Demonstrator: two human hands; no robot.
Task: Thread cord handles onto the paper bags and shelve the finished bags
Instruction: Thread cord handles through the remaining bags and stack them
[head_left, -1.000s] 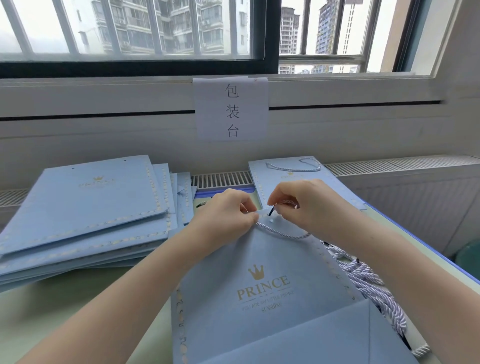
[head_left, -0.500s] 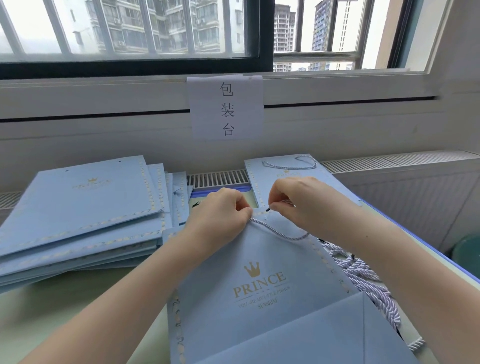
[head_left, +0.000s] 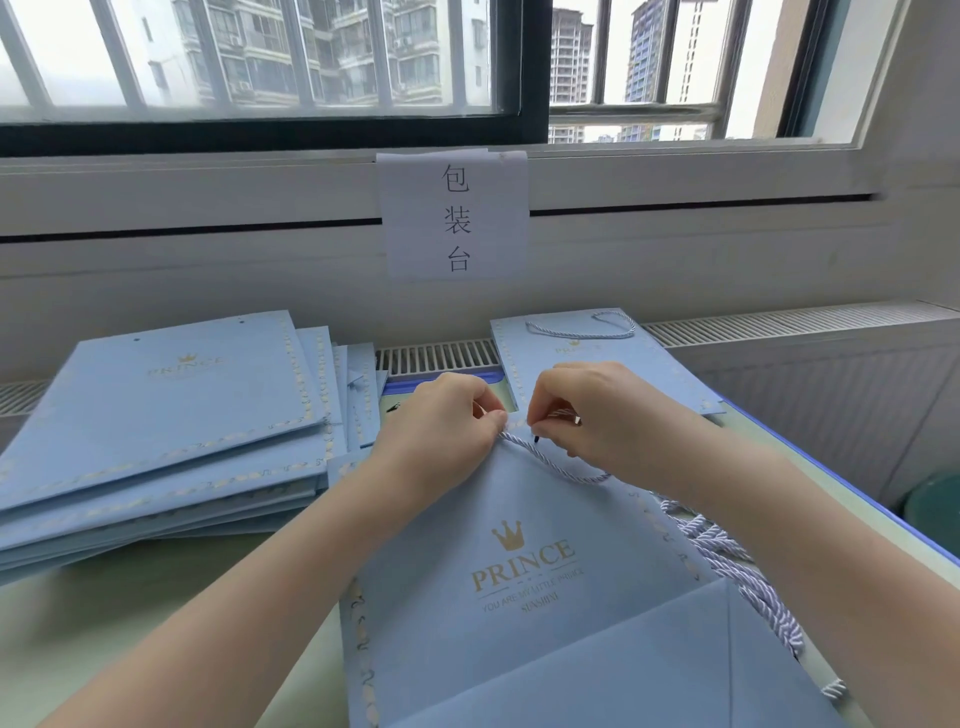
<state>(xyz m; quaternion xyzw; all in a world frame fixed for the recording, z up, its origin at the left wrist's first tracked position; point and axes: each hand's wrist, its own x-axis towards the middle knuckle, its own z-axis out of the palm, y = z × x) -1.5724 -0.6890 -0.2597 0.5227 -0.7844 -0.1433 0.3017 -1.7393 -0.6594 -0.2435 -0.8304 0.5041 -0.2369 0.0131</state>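
Note:
A flat light-blue paper bag (head_left: 524, 613) with a gold crown and "PRINCE" lies in front of me, its top edge away from me. My left hand (head_left: 441, 421) pinches that top edge. My right hand (head_left: 587, 410) pinches a white-and-blue twisted cord (head_left: 550, 462) near its black tip, right at the bag's top edge. The cord sags in a loop over the bag's face between my two hands. Whether the tip sits in a hole is hidden by my fingers.
A stack of flat blue bags (head_left: 171, 415) without handles lies at the left. One bag with a cord handle (head_left: 597, 348) lies behind my right hand. A bundle of loose cords (head_left: 737, 571) lies right of the bag. A paper sign (head_left: 457, 218) hangs below the window.
My right hand has moved the cord's black tip down and closer to my left hand at the bag's top edge. The camera view shifted slightly.

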